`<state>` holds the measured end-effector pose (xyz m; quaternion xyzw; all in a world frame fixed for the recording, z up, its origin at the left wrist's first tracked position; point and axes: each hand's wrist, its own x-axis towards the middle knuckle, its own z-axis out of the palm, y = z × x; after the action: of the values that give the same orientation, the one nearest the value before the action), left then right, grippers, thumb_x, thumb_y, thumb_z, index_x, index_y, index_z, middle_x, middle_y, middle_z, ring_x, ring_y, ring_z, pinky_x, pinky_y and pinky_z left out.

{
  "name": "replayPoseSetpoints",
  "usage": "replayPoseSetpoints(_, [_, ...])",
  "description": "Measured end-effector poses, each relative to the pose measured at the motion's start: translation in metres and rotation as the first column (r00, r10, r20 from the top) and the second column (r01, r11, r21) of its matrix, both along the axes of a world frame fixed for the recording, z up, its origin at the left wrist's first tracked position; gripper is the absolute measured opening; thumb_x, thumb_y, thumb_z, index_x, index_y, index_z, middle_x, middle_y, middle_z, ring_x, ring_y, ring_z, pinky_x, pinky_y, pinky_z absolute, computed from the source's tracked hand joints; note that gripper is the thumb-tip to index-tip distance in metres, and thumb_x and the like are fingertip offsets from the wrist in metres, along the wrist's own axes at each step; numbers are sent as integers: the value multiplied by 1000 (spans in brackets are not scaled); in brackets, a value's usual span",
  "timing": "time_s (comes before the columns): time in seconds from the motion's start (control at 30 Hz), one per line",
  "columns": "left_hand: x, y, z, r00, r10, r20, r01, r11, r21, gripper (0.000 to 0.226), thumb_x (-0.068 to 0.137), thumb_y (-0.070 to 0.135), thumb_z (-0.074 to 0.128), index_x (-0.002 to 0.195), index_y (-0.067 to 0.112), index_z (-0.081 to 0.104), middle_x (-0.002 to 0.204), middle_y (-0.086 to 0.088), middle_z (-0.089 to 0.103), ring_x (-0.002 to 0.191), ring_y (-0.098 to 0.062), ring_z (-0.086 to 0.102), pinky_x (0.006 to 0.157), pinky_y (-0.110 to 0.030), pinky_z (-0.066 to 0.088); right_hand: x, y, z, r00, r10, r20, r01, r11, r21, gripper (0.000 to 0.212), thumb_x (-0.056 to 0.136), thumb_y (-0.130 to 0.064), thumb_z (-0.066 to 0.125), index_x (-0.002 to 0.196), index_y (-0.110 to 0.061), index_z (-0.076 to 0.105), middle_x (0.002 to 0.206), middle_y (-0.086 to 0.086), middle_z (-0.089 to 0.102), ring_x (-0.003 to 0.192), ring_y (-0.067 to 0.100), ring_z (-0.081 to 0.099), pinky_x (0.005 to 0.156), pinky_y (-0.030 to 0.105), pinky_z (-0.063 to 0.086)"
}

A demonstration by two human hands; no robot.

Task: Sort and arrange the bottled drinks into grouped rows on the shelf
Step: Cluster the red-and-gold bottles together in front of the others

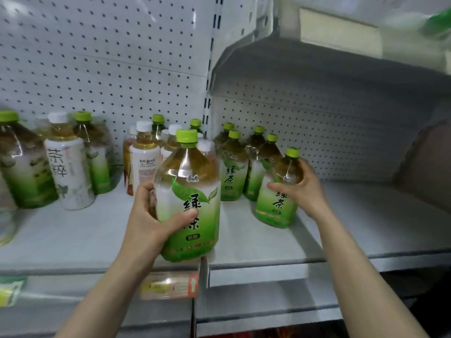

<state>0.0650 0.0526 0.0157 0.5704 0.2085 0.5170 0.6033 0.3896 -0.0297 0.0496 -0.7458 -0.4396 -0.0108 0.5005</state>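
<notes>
**A:** Where's the bottle that's being sorted?

**B:** The big green tea bottle [189, 191] is at the front edge of the shelf [366, 228]. The left grip [156, 215] holds it, fingers round its left side and thumb across the label. I can't tell whether its base rests on the shelf or hangs just clear of it.

**A:** And the other hand?

**B:** The right grip [302, 189] is closed round the shoulder of a second green tea bottle [275, 208]. That one stands on the shelf just in front and to the right of the green tea cluster [233, 172] by the back panel.

**A:** Why hold it up at the shoulder?

**B:** My guess is that a high hold steadies a tall bottle and lets it slide upright without knocking its neighbours.

**A:** And why would the big one go right?

**B:** It has the same green cap and label as that cluster. The white-capped bottles [144, 162] right behind it are a different drink, so it looks out of place there. The bare shelf between the two held bottles seems the likely spot.

**A:** Is much left to do?

**B:** I'd say so. Further left, a white tea bottle [68, 172] stands among more green-capped bottles [22, 172], so that end is mixed. A full bottle carried one-handed by its slick label could also slip.
</notes>
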Motion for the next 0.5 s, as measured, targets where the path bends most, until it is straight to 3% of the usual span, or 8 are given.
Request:
replayPoseSetpoints(0.17, [29, -11, -5, 999, 23, -45, -23, 1000, -3, 84, 42, 34, 88, 118, 24, 51, 102, 4, 74, 88, -17, 74, 67, -30, 61, 30, 9, 1, 979, 205, 6, -204, 978, -45, 96, 47, -59, 87, 133, -44, 47, 127, -21, 60, 113, -8, 58, 103, 39, 48])
replayPoseSetpoints(0.27, [52, -13, -10, 998, -11, -61, 12, 1000, 7, 81, 45, 30, 89, 117, 27, 51, 103, 6, 74, 91, -14, 73, 69, -27, 59, 43, 7, -3, 971, 233, 51, -230, 971, -63, 93, 55, -63, 82, 138, -49, 42, 137, -13, 57, 124, 6, 55, 108, 42, 43])
replayPoseSetpoints(0.37, [78, -7, -17, 994, -64, -93, 63, 998, -7, 83, 49, 30, 91, 121, 28, 49, 110, 3, 72, 100, -18, 72, 78, -34, 60, 47, 6, -4, 966, 250, 67, -245, 966, -78, 89, 59, -64, 81, 136, -60, 37, 138, -16, 56, 124, 6, 55, 106, 39, 44])
replayPoseSetpoints(0.5, [114, 3, -23, 985, -101, -137, 101, 995, -9, 86, 51, 31, 92, 125, 35, 48, 115, 9, 69, 109, -16, 67, 88, -35, 58, 47, 4, -5, 966, 247, 75, -236, 963, -131, 90, 66, -65, 79, 140, -57, 29, 139, -20, 50, 122, 6, 53, 98, 27, 40])
